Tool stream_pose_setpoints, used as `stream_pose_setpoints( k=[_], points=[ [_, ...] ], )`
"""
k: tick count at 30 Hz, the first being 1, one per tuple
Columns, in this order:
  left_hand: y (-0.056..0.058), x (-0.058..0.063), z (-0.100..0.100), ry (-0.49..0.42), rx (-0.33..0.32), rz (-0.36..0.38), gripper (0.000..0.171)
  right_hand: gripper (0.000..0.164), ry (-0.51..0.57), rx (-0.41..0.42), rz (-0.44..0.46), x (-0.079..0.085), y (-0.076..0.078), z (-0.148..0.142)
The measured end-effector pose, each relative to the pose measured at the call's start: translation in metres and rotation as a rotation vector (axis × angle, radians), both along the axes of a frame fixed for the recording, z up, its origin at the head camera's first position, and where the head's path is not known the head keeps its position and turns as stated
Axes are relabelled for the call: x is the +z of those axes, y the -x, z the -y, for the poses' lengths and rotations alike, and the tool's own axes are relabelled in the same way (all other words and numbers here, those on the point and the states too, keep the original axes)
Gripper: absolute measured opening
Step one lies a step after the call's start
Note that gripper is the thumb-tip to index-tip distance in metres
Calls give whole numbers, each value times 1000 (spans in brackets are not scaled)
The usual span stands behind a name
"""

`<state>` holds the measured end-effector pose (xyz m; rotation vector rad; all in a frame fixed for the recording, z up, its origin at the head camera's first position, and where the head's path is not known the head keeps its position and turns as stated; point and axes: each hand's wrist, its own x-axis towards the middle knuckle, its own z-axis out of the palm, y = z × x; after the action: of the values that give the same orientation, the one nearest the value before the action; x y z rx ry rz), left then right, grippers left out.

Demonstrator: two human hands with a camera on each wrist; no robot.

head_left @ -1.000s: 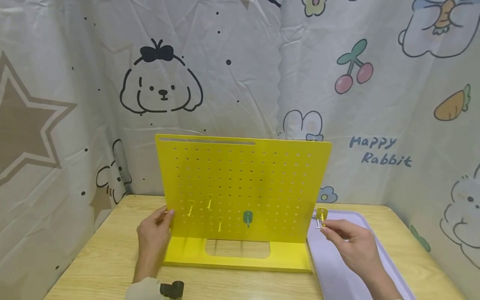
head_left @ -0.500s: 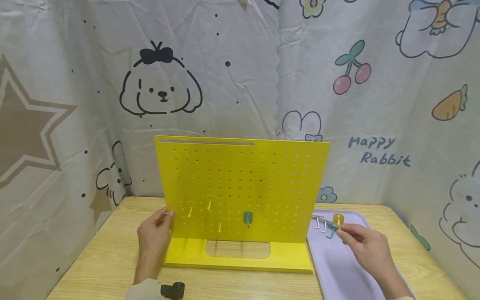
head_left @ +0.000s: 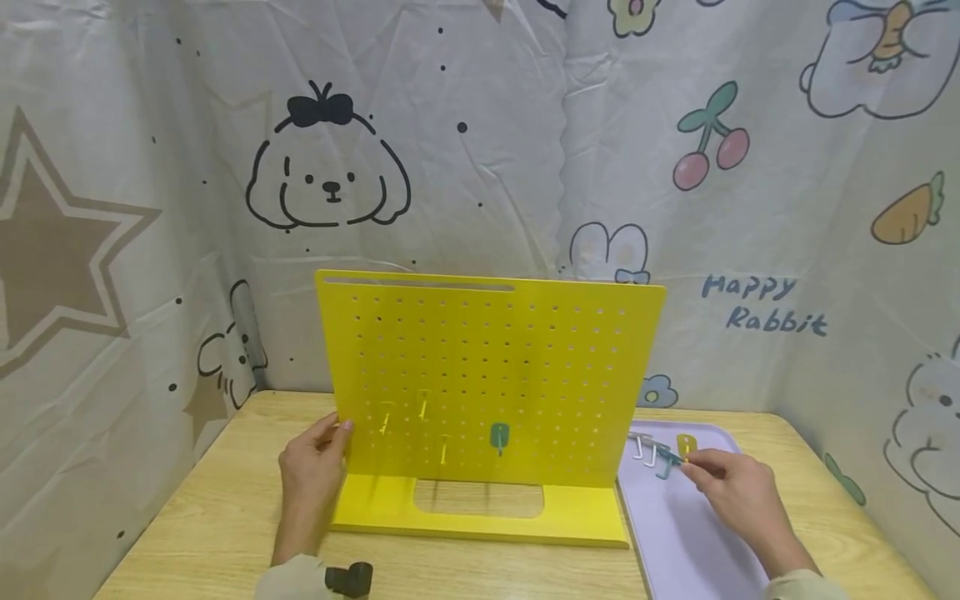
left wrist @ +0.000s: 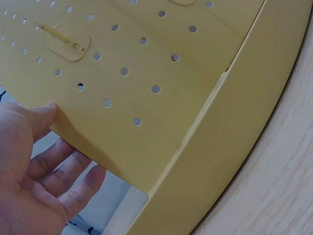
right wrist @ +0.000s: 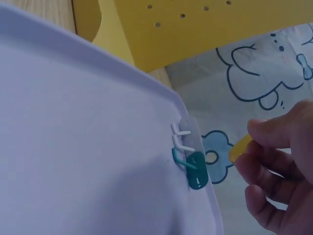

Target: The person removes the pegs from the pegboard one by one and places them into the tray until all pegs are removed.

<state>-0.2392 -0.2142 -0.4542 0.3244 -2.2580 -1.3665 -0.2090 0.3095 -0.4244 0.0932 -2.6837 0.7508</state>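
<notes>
A yellow pegboard (head_left: 487,375) stands upright on its base. My left hand (head_left: 311,462) holds its left edge, thumb on the front face and fingers behind, as the left wrist view shows. Three yellow hooks, one of them a yellow hook (left wrist: 68,41) near that edge, and a green hook (head_left: 499,437) are fixed low on the board. Over the tray's far end, my right hand (head_left: 738,492) pinches another yellow hook (right wrist: 239,148) between thumb and fingertips. Close by, two white hooks (right wrist: 185,139) and a green hook (right wrist: 197,171) lie along the tray's rim.
The lilac tray (head_left: 690,533) lies on the wooden table (head_left: 217,467), right of the board. A printed curtain (head_left: 480,167) closes off the back and both sides.
My right hand has moved right, away from the board's right edge, with the yellow hook still pinched; the hooks on the tray show more. My left hand stays on the board's edge.
</notes>
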Motion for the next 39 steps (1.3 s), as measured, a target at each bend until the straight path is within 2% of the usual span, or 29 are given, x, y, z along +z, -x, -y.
stream_pose_setpoints(
  k=[11, 17, 26, 33, 39],
  points=[
    [1, 0, 0, 2, -1, 8, 43, 13, -131, 27, 116, -16, 18, -9],
    [2, -1, 1, 12, 5, 3, 41, 16, -219, -9, 178, -20, 26, -8],
    [2, -3, 1, 9, 0, 21, 43, 21, -189, -77, 241, -25, 29, -5],
    [2, -1, -1, 4, 0, 28, 44, 21, -184, -59, 200, -24, 28, -5],
    [1, 0, -1, -2, 7, 11, 41, 20, -139, -20, 148, -8, 26, 11]
  ],
)
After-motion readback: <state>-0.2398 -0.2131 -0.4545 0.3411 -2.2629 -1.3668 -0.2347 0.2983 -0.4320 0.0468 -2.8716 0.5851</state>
